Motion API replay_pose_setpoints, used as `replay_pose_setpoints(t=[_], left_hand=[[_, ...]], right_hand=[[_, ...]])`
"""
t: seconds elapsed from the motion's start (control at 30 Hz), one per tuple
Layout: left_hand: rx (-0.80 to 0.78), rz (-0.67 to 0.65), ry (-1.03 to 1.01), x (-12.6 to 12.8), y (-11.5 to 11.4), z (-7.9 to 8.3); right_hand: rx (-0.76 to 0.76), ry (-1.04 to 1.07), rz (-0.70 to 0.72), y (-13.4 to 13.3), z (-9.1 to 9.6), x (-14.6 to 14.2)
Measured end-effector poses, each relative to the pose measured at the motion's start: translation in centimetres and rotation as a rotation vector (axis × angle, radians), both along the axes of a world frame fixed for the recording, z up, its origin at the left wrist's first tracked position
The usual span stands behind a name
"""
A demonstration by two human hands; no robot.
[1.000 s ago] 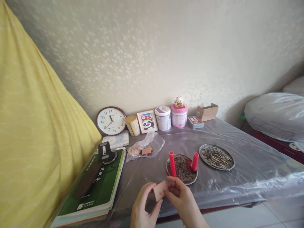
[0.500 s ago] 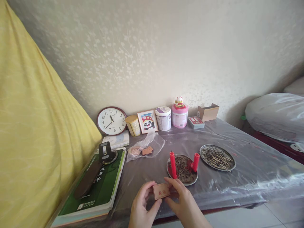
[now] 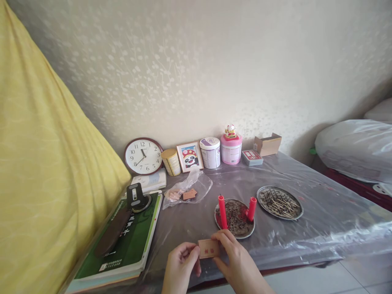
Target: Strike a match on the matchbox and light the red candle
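Low over the table's front edge, my right hand (image 3: pixel 230 254) grips a small tan matchbox (image 3: pixel 209 248) by its right end, thumb below and fingers above. Red characters are printed on the box's face. At the box's left end is my left hand (image 3: pixel 183 261), closed, its thumb and curled fingertips against that end. Just beyond the hands stands a round metal dish (image 3: pixel 249 233) with two red candles, a taller one (image 3: pixel 223 212) and a shorter one (image 3: pixel 251 209), both upright and unlit. Burnt residue and red wax cover its bottom.
Another metal plate (image 3: pixel 263 210) holds many matchsticks (image 3: pixel 283 207). A clear plastic bag (image 3: pixel 203 190) with small boxes lies behind. Green books (image 3: pixel 137 241) carry a dark long-handled object (image 3: pixel 114 230). A clock (image 3: pixel 143 156), tins (image 3: pixel 210 153) and a picture frame (image 3: pixel 190 157) line the wall.
My left hand has shifted from holding the matchbox's left side to curling its fingers at the box's left end. The box has turned slightly in my right hand.
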State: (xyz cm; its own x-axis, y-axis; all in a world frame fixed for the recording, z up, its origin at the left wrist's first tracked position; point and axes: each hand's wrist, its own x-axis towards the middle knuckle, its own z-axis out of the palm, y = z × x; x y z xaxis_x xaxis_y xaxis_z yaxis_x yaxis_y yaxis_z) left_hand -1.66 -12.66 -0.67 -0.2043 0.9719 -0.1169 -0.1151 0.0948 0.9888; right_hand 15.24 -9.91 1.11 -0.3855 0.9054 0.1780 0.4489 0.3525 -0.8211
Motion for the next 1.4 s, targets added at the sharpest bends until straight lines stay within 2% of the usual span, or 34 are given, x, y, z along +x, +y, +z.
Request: replay_pose_setpoints(t=[0.2,0.43,0.67,0.8,1.0,1.07,1.2,1.4], left_hand=[[-0.055,0.042,-0.033,-0.2,0.2,-0.6],[-0.041,0.091,-0.082,-1.2,0.4,-0.6],[0.045,-0.1,-0.24,0.5,-0.5,0.7],[-0.002,-0.177,-0.177,-0.2,-0.3,0.4],[0.04,-0.243,-0.099,-0.2,-0.1,-1.6],[0.039,-0.29,-0.087,0.3,-0.3,-1.4],[0.015,-0.374,0.038,0.9,-0.8,0.0],[0.044,-0.35,0.303,1.2,-1.0,0.5]], right_hand=[[-0.013,-0.022,-0.006,0.1,0.1,0.5],[-0.009,-0.038,-0.03,0.6,0.4,1.1],[-0.051,0.009,0.026,0.5,0.9,1.5],[-0.085,0.009,0.058,0.3,1.1,2.0],[-0.016,0.078,0.164,-0.2,2.3,2.1],[-0.029,0.067,0.21,-0.4,2.8,1.9],[-0.05,0.036,0.258,-0.7,3.1,1.4],[-0.047,0.005,0.225,-0.7,2.3,1.3]])
